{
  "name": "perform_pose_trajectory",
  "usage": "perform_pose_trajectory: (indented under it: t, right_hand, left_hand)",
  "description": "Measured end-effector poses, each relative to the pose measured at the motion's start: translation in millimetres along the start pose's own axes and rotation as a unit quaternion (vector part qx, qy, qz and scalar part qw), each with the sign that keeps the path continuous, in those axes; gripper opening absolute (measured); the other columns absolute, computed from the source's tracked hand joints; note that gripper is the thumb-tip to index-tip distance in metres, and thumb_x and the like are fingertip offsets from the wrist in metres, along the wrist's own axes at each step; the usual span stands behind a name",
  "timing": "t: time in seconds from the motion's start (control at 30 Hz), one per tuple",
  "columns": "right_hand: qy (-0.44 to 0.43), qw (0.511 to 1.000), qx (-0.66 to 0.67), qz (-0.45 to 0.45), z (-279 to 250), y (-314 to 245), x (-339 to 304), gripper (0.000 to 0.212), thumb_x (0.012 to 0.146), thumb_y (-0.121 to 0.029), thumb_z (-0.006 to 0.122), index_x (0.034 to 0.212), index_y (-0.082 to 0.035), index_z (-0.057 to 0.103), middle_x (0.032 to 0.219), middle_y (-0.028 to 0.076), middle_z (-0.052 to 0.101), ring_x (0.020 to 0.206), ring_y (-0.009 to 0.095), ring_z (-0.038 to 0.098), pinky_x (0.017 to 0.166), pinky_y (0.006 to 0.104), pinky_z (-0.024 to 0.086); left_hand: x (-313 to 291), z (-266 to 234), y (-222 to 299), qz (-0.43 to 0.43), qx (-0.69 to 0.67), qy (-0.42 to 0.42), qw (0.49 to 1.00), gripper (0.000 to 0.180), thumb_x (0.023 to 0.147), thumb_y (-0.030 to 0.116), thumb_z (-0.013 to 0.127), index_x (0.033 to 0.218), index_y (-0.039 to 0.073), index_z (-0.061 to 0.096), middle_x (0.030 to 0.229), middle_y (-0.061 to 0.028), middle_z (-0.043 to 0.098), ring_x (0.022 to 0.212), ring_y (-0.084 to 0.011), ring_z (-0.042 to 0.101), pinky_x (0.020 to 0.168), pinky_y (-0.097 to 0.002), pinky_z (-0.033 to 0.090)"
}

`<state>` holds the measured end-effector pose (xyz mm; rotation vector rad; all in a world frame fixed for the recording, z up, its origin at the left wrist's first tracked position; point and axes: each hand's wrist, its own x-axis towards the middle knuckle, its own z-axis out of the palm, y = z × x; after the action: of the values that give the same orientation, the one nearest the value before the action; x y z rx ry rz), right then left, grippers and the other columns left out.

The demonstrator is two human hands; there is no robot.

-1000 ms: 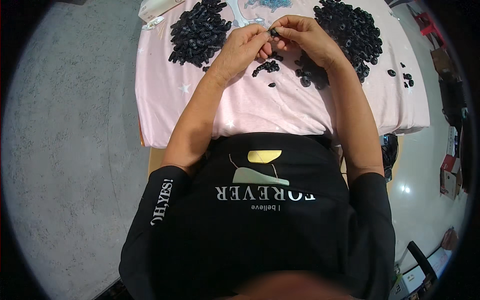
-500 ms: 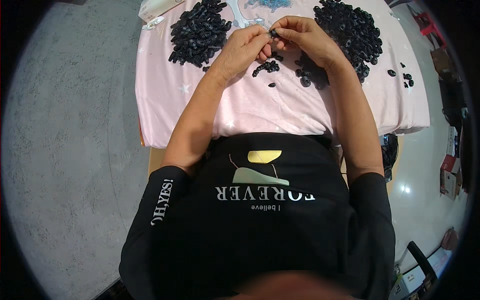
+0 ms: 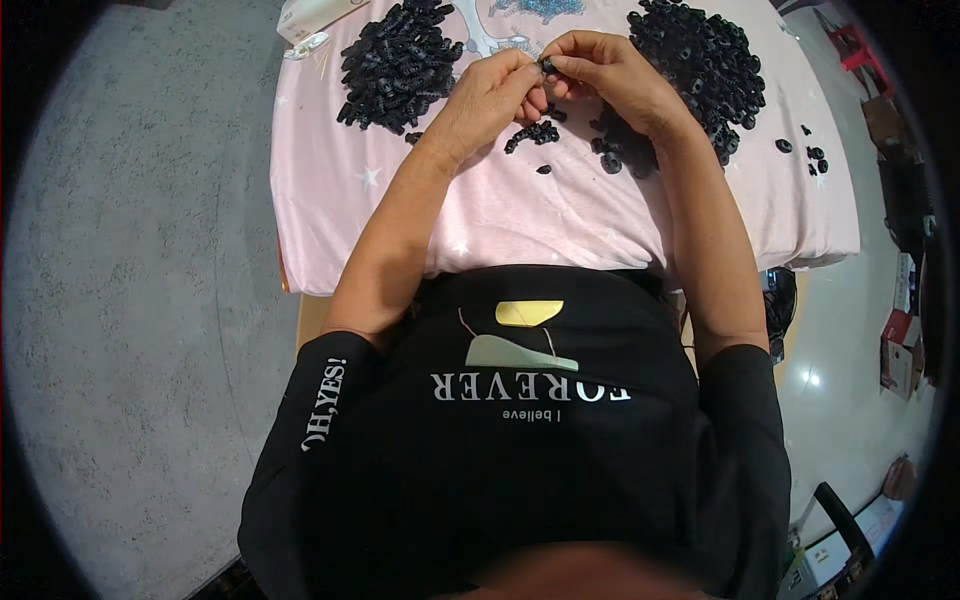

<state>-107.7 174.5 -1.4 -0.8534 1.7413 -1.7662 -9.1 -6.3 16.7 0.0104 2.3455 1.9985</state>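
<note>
Both hands meet over the far middle of a table with a pink cloth (image 3: pixel 540 220). My left hand (image 3: pixel 495 92) is closed, its fingertips pinching a small black part (image 3: pixel 548 66). From the other side my right hand (image 3: pixel 603 75) grips the same part between thumb and forefinger; its exact shape is mostly hidden by the fingers. Just below the hands lies a small cluster of tiny black pieces (image 3: pixel 533 136), with a single one (image 3: pixel 544 170) nearer to me. A heap of ridged black pieces (image 3: pixel 398 70) is left of my hands, and a heap of rounded black pieces (image 3: pixel 705 75) is to the right.
Several stray black pieces (image 3: pixel 815 158) lie near the table's right edge. A white box (image 3: pixel 312 16) and a small clear wrapper (image 3: pixel 306 46) sit at the far left corner. Beyond the right side stand a red stool (image 3: pixel 858 50) and cardboard boxes (image 3: pixel 900 345) on the floor.
The fingers have shifted very slightly around the small black part, which both hands still hold. The heaps and loose pieces have stayed where they were.
</note>
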Motion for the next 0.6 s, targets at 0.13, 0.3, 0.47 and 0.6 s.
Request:
perform_pose_trajectory:
  t: [0.13,0.3,0.47,0.6]
  right_hand:
    - [-0.001,1.000,0.000,-0.006,-1.1,0.1,-0.5,0.019,0.101,-0.018,0.058,0.111,-0.004,0.067,0.085,-0.002,0.067,0.075,0.003,0.061,0.070,0.0159,0.047]
    - [-0.004,1.000,0.020,0.005,-1.1,1.4,1.3,0.019,0.101,-0.018,0.059,0.112,-0.004,0.066,0.085,-0.002,0.067,0.075,0.002,0.061,0.067,0.0157,0.046]
    - [0.005,1.000,0.015,0.000,0.6,-1.7,-0.4,0.019,0.102,-0.018,0.058,0.112,-0.004,0.066,0.085,-0.002,0.067,0.075,0.002,0.061,0.067,0.0157,0.046]
    - [-0.005,1.000,0.021,-0.007,-0.7,-0.9,-0.1,0.019,0.102,-0.018,0.058,0.111,-0.004,0.067,0.085,-0.003,0.067,0.075,0.002,0.061,0.067,0.0159,0.045]
  left_hand:
    - [-0.4,-0.7,-0.4,0.003,-0.005,-0.005,1.000,0.022,0.105,0.019,0.048,0.099,0.002,0.061,0.084,-0.0026,0.063,0.072,-0.0078,0.060,0.068,-0.0194,0.049]
    - [-1.4,-0.4,2.7,-0.009,-0.030,-0.008,0.999,0.022,0.105,0.020,0.049,0.100,0.002,0.061,0.083,-0.0026,0.063,0.071,-0.0080,0.060,0.066,-0.0199,0.049]
    - [-2.4,-3.2,7.0,-0.008,-0.045,-0.018,0.999,0.022,0.104,0.021,0.050,0.098,0.003,0.061,0.082,-0.0018,0.063,0.070,-0.0076,0.059,0.065,-0.0198,0.048]
    - [-3.4,-3.9,8.4,-0.014,-0.031,-0.035,0.999,0.022,0.104,0.021,0.049,0.096,0.004,0.061,0.081,-0.0009,0.063,0.069,-0.0069,0.058,0.065,-0.0197,0.048]
